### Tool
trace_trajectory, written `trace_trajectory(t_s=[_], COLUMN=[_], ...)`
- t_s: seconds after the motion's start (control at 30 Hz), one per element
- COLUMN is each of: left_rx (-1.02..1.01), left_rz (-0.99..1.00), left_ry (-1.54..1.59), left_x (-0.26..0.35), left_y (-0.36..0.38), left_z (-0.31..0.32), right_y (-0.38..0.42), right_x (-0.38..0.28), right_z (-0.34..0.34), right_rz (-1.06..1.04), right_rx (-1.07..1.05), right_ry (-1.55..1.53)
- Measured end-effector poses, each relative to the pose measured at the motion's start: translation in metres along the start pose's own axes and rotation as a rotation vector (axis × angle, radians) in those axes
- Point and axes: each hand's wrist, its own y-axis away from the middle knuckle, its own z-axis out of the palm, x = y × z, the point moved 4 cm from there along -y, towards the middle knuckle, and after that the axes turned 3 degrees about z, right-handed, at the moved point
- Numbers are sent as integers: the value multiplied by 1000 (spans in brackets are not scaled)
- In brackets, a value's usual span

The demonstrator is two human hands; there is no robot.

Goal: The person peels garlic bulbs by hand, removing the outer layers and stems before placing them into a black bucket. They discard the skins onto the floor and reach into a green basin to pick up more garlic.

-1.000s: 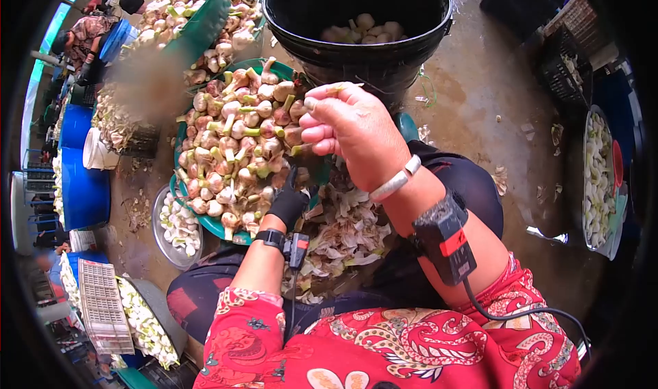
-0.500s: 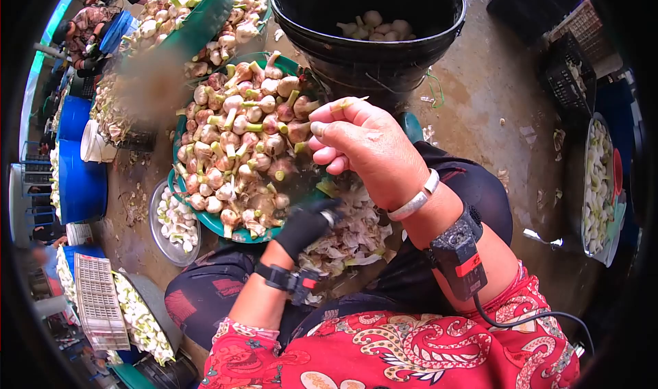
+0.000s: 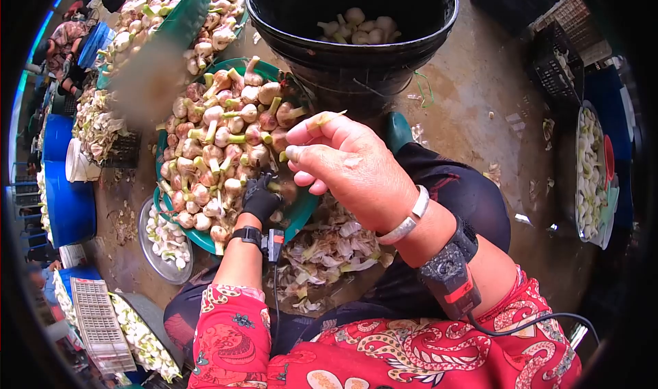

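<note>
My left hand, in a black glove, reaches in among unpeeled garlic bulbs heaped in a green basin. Its fingertips touch the bulbs and are partly hidden, so a grip cannot be made out. Bare and raised over the basin's right side, my right hand has its fingers curled in and the thumb near the index finger. A pale yellowish scrap lies along that index finger. Whatever the right fingers pinch is too small to make out.
A black bucket with several white bulbs stands ahead. Loose peel is piled before my legs. A metal bowl of peeled garlic sits left of the basin. Another person is at the far upper left.
My left hand has moved up and left, from the basin's near edge into the bulbs. My right hand stays curled and sits slightly lower and further left in view.
</note>
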Motion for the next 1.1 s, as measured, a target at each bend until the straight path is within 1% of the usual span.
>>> trace_trajectory(t_s=[0.1, 0.13, 0.2, 0.23, 0.27, 0.3, 0.33, 0.4, 0.43, 0.47, 0.5, 0.53, 0.57, 0.6, 0.63, 0.67, 0.73, 0.8, 0.83, 0.9, 0.93, 1.0, 1.03, 1.07, 1.1], left_rx=[20, 17, 69, 69, 19, -31, -27, -91, -60, 194, 78, -53, -136, -166, -138, -113, -38, 305, 312, 206, 213, 181, 227, 231, 221], left_rz=[123, 124, 211, 213, 95, -27, -28, -68, 177, 519, 341, 143, 246, 342, 329, 313, 355, 576, 577, 507, 506, 328, 352, 349, 330], left_ry=[19, 25, 223, 229, 431, 631, 631, 1018, 1018, 406, 927, 1438, 1554, 1649, 1669, 1691, 1556, 846, 835, 1300, 1296, 1216, 1155, 1158, 1216], left_x=[16, -4, 12, 13, 6, 28, 35, 41, 52, 55, 65, 79, 99, 118, 124, 129, 148, 174, 176, 172, 175, 176, 173, 167, 159], left_y=[1, -11, -17, -16, -12, 6, 17, 38, 44, 56, 62, 73, 89, 106, 118, 131, 160, 191, 198, 207, 212, 214, 215, 215, 213], left_z=[13, 33, 36, 34, 31, 6, -9, -30, -47, -70, -84, -94, -112, -127, -134, -140, -159, -183, -186, -189, -192, -191, -192, -192, -192], right_y=[0, 1, 1, 0, -1, -3, -4, -5, -7, -9, -15, -18, -18, -16, -11, -8, -8, -3, -4, -5, -4, -3, -1, 1, 0], right_x=[4, 6, 7, 8, 9, 8, 8, 8, 10, 13, 22, 27, 32, 32, 33, 36, 45, 38, 37, 37, 38, 37, 36, 34, 31], right_z=[2, 2, 3, 3, 3, 3, 4, 6, 6, 9, 8, 10, 13, 17, 24, 30, 40, 49, 52, 59, 64, 68, 72, 74, 73], right_rz=[-1, 12, 27, 34, 40, 39, 59, 67, 89, 109, 53, 31, 79, 126, 273, 342, 377, 375, 349, 299, 299, 201, 161, 165, 131], right_rx=[-3, 2, 8, 14, 19, 18, -10, -47, -44, -45, 0, -15, -25, -32, -105, -146, -413, -411, -430, -439, -447, -391, -371, -375, -336], right_ry=[30, 38, 57, 57, 55, 57, 31, -5, -26, -45, 103, 99, 140, 180, 30, -145, -419, -426, -428, -421, -422, -261, -163, -161, -128])
